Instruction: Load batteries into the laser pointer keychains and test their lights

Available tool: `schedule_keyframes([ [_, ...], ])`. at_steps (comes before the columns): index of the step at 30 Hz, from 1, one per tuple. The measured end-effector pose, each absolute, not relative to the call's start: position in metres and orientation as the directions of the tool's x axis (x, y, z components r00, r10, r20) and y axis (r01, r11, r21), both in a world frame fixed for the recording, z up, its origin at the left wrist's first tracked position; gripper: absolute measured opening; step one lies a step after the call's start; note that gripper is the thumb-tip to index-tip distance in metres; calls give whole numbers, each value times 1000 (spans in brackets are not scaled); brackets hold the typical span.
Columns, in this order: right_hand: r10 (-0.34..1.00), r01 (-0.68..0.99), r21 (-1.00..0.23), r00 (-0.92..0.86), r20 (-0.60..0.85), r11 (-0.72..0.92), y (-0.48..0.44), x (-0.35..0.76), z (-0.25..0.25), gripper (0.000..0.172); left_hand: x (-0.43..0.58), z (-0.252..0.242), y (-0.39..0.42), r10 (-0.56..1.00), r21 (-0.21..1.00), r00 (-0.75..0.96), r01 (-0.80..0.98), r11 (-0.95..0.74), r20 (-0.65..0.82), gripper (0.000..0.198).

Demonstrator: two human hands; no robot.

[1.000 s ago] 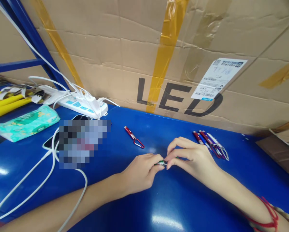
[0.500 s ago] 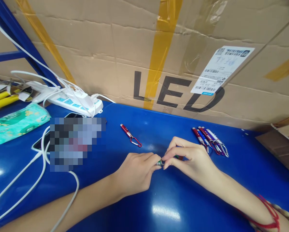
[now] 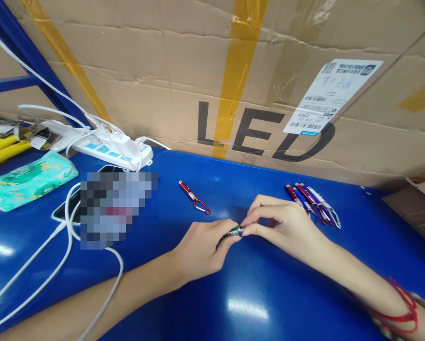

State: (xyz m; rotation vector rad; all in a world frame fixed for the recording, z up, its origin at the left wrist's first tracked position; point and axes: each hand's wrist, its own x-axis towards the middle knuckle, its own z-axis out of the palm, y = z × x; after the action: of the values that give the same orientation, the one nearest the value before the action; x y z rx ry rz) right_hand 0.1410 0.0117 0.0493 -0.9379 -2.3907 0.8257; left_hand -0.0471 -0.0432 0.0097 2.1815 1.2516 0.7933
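Between the thumb and fingers of my left hand [image 3: 201,246] is a small green penlight [image 3: 234,231] with a pale label, lying almost level. My right hand [image 3: 278,222] pinches the silvery end of it, so the two hands nearly meet. Its other end is hidden inside my left hand. Beyond my hands lies a red penlight [image 3: 187,190] with a red carabiner clip. Past my right hand, several more penlights [image 3: 310,199] in red, blue and silver-purple lie side by side, partly covered by that hand.
A large cardboard box [image 3: 155,71] marked LED walls off the back of the blue table [image 3: 198,312]. On the left are a white power strip [image 3: 109,150], a tissue pack [image 3: 31,180], a phone [image 3: 65,210] and a pixelated item [image 3: 116,208]. A white cable [image 3: 118,265] crosses over my left forearm.
More of the green penlight's body shows between my fingers now. The green bit that showed behind my right fingers is out of sight. The view has shifted slightly.
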Motion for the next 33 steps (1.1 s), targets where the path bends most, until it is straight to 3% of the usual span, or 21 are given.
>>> schedule_keyframes([
  [6,651,436,-634,-745,145,639,11,145,50,13,-46,9,-46,819,583,469,581,-568,331,20],
  [13,444,353,-450,-889,113,821,4,143,54,32,-46,10,-50,753,414,485,634,-653,444,24],
  [17,445,349,-380,-872,204,857,-2,140,56,37,-44,11,-53,744,382,460,654,-653,485,24],
  [21,480,339,-427,-831,282,838,-7,137,55,33,-43,13,-54,714,333,427,672,-661,554,23],
  [27,525,331,-553,-818,237,765,-6,134,60,31,-46,14,-50,680,249,447,697,-672,581,22],
  [33,552,383,-611,-826,109,693,3,139,61,29,-47,12,-48,784,412,449,674,-612,429,22],
])
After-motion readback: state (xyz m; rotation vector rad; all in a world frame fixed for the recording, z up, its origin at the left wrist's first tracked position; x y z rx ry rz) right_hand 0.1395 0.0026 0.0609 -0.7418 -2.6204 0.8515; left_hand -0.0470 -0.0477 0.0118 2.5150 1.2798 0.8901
